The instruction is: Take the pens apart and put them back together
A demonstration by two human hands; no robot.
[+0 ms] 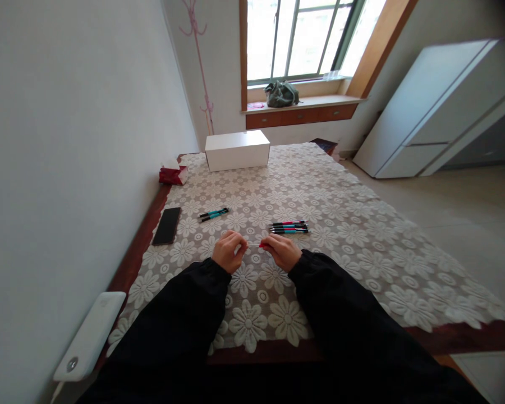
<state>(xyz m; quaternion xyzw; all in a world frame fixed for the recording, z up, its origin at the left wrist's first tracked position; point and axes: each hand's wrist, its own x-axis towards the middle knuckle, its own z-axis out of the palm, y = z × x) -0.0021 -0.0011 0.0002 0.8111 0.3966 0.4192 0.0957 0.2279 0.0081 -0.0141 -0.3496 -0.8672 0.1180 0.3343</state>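
A thin pen part, pale at one end and red at the other, is held level just above the tablecloth, between the two hands. The left hand pinches the pale end with curled fingers; the right hand grips the red end, fingers closed around it. Just beyond the right hand lies a small bundle of pens, side by side. Farther left, two teal pens rest apart from the bundle, and a black phone lies near the table edge. A white box stands at the far end, with a red tissue pack beside it.
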